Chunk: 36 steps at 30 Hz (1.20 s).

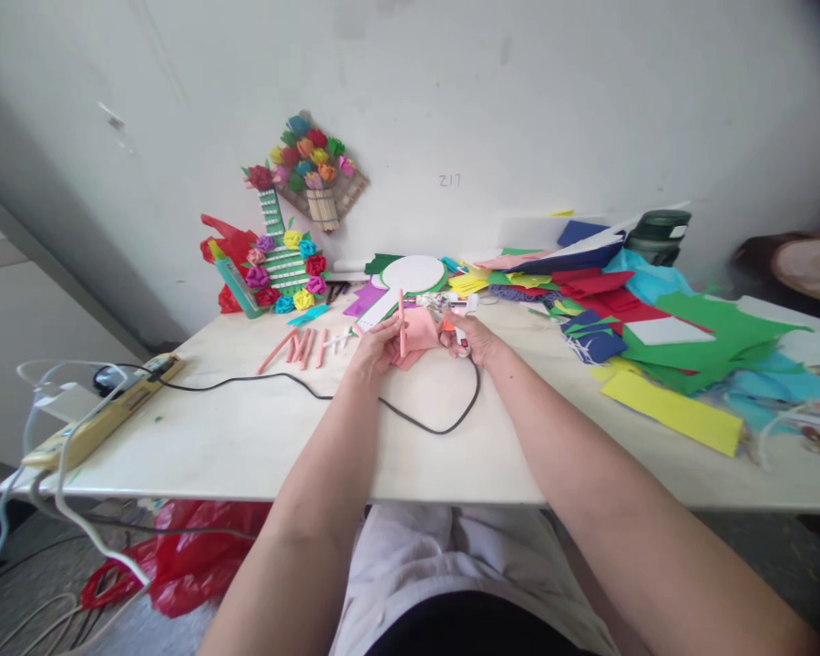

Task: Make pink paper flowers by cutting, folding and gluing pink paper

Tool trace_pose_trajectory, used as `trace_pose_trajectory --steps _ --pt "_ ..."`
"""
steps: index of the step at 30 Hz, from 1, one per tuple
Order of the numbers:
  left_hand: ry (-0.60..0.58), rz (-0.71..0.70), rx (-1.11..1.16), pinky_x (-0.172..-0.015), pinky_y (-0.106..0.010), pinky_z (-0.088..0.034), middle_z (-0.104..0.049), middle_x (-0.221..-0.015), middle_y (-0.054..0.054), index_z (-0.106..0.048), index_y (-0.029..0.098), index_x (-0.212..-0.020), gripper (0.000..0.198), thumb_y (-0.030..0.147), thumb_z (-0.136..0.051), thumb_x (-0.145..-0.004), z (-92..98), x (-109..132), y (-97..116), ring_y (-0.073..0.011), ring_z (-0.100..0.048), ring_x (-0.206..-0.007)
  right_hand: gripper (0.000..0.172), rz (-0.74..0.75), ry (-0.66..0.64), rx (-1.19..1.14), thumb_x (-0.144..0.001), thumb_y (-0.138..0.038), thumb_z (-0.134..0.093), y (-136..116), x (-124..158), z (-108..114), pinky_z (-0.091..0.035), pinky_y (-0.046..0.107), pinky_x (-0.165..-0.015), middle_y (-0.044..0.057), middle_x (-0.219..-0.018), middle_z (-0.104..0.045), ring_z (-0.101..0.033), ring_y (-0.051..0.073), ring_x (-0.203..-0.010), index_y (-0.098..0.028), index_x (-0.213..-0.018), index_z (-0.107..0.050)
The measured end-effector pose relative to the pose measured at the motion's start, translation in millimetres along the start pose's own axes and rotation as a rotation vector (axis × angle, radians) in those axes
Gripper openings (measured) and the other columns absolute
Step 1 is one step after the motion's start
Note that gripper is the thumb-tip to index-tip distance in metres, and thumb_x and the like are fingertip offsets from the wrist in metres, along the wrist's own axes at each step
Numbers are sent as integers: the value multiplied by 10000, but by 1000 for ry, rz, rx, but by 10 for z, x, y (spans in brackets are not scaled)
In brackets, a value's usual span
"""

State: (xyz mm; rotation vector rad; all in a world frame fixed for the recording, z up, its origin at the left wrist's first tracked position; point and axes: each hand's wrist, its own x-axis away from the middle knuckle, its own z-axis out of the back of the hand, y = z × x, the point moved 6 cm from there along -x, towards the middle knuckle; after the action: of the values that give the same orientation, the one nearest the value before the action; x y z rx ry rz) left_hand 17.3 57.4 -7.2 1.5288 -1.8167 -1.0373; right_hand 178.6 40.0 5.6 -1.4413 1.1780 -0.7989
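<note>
My left hand is closed on a salmon-pink sheet of paper; a thin pink paper roll stands up along the sheet's left edge, by the fingers. In my right hand is a white glue gun, its orange part close to the paper's right side. A black cord loops from the gun across the table. Left of my left hand lie several rolled pink paper tubes. Just behind the hands is a white disc with a green rim, with a strip running down from it.
A yellow power strip with cables lies at the left edge. Behind stand a paper-flower guitar and a green glue bottle. Coloured paper sheets are heaped at right, near a dark green jar. Red plastic bags hang below the table.
</note>
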Motion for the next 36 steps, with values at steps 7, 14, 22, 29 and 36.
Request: trace_pose_trajectory --steps 7,14,22,29,36 --pt "56 -49 48 -521 -190 -486 -661 -686 -36 -641 120 -854 188 94 -670 -669 64 -46 18 -103 -606 -541 389 -20 -40 41 -695 -530 -609 42 -2 -18 -349 208 -292 -16 -455 -548 -322 47 -259 -147 -664 -547" --pt "73 -87 113 -699 -235 -505 -676 -736 -46 -640 133 -882 226 63 -667 -669 125 -107 15 -149 -654 -733 395 -10 -47 76 -689 -535 -615 46 -5 -16 -349 211 -288 -13 -458 -549 -334 51 -256 -149 -654 -538" --pt "133 -70 156 -723 -245 -493 -664 -729 -43 -625 119 -915 262 33 -656 -670 154 -101 13 -132 -644 -687 398 -19 -42 110 -690 -534 -618 42 -1 9 -347 207 -285 -12 -456 -547 -339 50 -251 -143 -673 -546" --pt "136 -76 142 -629 -193 -487 -644 -659 -10 -629 140 -903 239 34 -634 -688 127 -71 53 -88 -608 -578 407 -19 -79 166 -679 -536 -631 66 -22 -3 -356 206 -288 -7 -452 -549 -339 48 -244 -136 -666 -562" --pt "158 -89 135 -645 -191 -488 -655 -684 -20 -637 128 -892 224 34 -629 -690 151 -83 55 -84 -610 -581 416 -34 -74 207 -668 -545 -637 60 -14 -28 -351 204 -282 -6 -434 -542 -347 52 -239 -139 -638 -549"
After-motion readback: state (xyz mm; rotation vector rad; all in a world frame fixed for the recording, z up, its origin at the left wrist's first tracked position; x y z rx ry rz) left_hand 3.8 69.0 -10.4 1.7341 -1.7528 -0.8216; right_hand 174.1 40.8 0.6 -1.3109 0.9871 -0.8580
